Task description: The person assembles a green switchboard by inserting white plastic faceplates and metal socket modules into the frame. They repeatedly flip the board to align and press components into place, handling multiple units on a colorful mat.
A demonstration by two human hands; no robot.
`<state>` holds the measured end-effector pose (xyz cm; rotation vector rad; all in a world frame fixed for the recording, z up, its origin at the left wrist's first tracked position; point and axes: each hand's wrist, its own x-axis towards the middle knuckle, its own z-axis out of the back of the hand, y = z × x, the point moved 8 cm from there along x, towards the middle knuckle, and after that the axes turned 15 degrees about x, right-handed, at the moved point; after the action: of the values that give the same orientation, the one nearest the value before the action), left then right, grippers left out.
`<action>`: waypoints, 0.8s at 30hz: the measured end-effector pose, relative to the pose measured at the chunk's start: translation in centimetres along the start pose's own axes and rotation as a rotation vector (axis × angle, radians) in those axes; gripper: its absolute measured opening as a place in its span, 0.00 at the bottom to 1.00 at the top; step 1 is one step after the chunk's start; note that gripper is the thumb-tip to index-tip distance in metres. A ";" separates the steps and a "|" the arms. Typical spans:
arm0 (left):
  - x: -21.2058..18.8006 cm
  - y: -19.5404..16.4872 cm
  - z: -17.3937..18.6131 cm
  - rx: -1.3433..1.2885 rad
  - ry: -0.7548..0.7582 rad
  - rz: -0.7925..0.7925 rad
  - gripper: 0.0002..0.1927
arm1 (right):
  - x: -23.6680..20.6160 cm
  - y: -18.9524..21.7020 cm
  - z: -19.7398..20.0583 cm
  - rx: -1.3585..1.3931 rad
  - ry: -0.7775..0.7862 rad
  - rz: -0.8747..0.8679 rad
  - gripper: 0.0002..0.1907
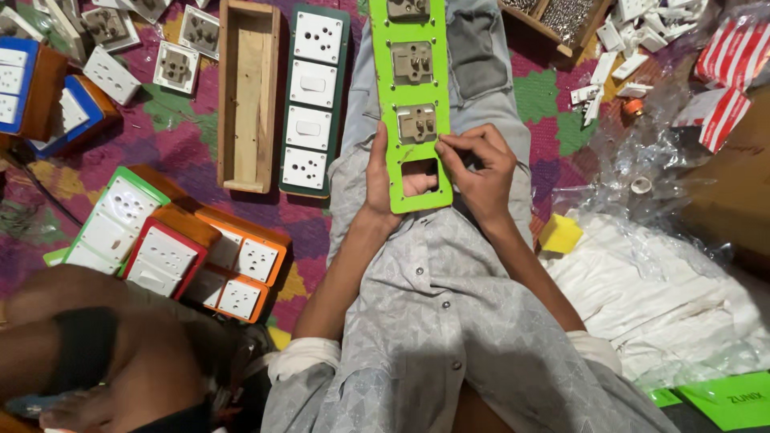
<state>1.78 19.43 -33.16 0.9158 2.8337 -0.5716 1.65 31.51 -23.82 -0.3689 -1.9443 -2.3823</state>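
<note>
A long bright green panel [411, 88] lies along my lap, with several beige socket backs fitted in its openings and one empty cutout near its close end. My left hand [378, 180] grips the panel's left edge, its fingers showing through the empty cutout from below. My right hand [475, 164] is pinched at the panel's right edge beside the nearest socket back [417, 124]; what its fingertips hold is too small to see.
An open wooden box [249, 96] and a dark green board with white switches and sockets [311, 100] lie to the left. Orange, red and green finished boards [172, 248] are stacked lower left. Another person's arm [88, 353] is at bottom left. Clear plastic bags [642, 160], white parts and a yellow block [559, 234] lie right.
</note>
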 end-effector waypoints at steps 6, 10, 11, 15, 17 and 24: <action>-0.5 -0.7 -1.7 -0.003 0.069 -0.013 0.40 | -0.4 0.6 0.1 -0.003 0.017 0.023 0.08; -0.6 -0.6 -1.7 -0.025 0.095 -0.009 0.41 | -0.8 0.2 0.2 0.084 0.045 -0.026 0.09; -0.6 -0.4 -1.4 -0.007 0.080 -0.008 0.41 | -0.9 -0.2 0.3 0.115 0.046 -0.045 0.11; -0.4 0.1 0.0 -0.017 0.056 -0.014 0.39 | -1.2 -1.3 0.5 0.080 0.108 -0.056 0.14; -0.4 0.6 0.8 0.022 0.013 0.017 0.39 | -1.1 -1.9 0.3 0.038 0.104 -0.062 0.12; 0.2 -0.4 1.8 0.029 0.035 -0.027 0.38 | -0.8 -0.8 -1.2 0.096 0.083 -0.033 0.14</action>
<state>1.38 18.51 -34.70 0.9029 2.8802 -0.6075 2.11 30.48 -25.01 -0.2309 -2.0329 -2.2736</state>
